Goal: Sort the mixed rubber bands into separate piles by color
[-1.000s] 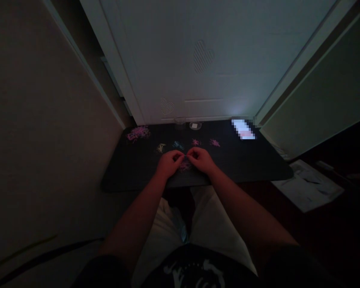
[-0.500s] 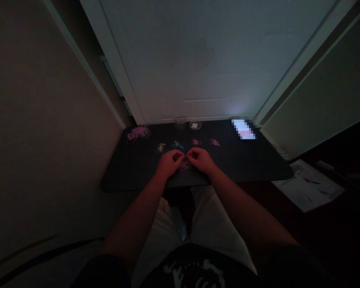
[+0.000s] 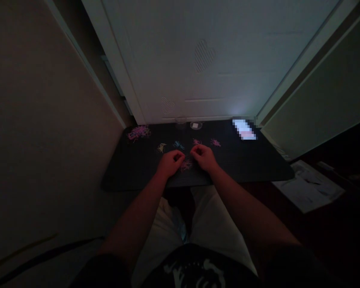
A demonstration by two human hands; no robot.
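My left hand (image 3: 171,163) is pinched closed at the left side of a small pink and purple pile (image 3: 186,164); what its fingers hold is too small to make out. Across that pile, my right hand (image 3: 204,157) is also pinched, its fingertips just in front of a small pink pile (image 3: 197,141). Whatever it grips cannot be made out. Beyond my left hand lie a yellowish pile (image 3: 161,148) and a blue pile (image 3: 178,145) of thin pieces. Another pink pile (image 3: 215,142) lies to the right.
The dark table (image 3: 243,164) bears a large mixed pink pile (image 3: 139,133) at its back left, a clear round container (image 3: 181,122), a round lid-like dish (image 3: 196,125) and a lit, blurred screen (image 3: 244,129). A white door (image 3: 174,60) stands behind.
My right hand has moved slightly right and away from me, widening the gap between my hands. More of the pile between them shows. My left hand has barely moved.
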